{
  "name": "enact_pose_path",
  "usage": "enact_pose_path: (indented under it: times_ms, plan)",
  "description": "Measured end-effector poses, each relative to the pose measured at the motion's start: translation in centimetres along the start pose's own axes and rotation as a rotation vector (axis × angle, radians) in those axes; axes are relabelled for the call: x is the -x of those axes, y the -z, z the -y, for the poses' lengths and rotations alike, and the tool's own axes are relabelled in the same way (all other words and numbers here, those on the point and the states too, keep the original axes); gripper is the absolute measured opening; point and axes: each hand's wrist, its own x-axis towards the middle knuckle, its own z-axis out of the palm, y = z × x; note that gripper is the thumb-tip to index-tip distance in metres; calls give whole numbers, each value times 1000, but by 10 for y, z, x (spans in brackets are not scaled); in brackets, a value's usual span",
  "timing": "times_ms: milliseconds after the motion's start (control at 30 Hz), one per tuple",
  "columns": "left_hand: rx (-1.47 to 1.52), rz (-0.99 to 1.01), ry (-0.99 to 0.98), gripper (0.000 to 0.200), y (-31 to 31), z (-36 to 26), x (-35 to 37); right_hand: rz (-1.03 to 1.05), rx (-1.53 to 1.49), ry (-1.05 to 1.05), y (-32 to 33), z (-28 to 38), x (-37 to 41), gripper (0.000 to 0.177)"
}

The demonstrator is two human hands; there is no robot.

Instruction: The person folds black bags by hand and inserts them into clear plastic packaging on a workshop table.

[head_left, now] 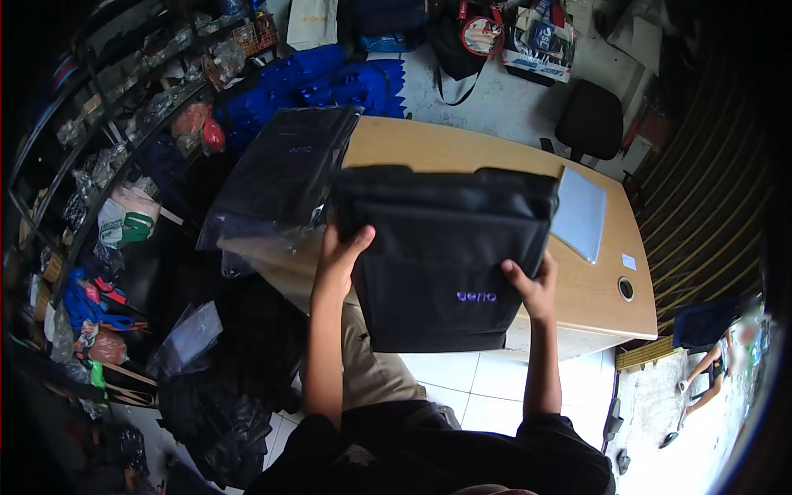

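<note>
A black fabric bag (437, 264) with a small purple "BenQ"-like logo is held up in front of me, over the near edge of the wooden desk (429, 140). My left hand (337, 260) grips its left side, thumb on the front face. On the right side, my right hand (532, 285) clasps it the same way, thumb beside the logo. The fingers behind the bag are hidden. To the left, a similar black bag in clear plastic (285, 169) lies on the desk's end. A stack of clear plastic sleeves (580, 214) rests on the desk to the right.
Shelves (107, 140) crammed with wrapped goods line the left. Blue bundles (313, 87) lie beyond the desk, with a dark chair (590, 120) at the back right. Black bags (227, 396) pile up on the floor at left. A person (714, 363) is outside at far right.
</note>
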Motion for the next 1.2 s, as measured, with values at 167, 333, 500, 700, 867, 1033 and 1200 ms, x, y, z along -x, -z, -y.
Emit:
enact_pose_path:
  times_ms: [167,333,500,700,867,1033,1200]
  plan:
    - [142,-35,-394,57,18,-46,88,-18,-2,279,-5,27,53,84]
    - [-92,452,-471,50,49,-92,115,73,-63,554,-21,77,63,60]
    - [255,1119,-645,12,37,-118,94,843,-713,874,-38,91,36,12]
    - [803,1700,-457,13,2,-73,81,1285,-1068,806,-106,95,39,25]
    - [633,976,-264,25,46,-20,78,641,-924,428,-96,68,47,45]
    - [228,724,-507,41,55,-94,82,331,-64,459,-35,73,30,57]
    - [-304,1130,-104,59,71,-164,133,1049,-492,908,-33,92,29,14]
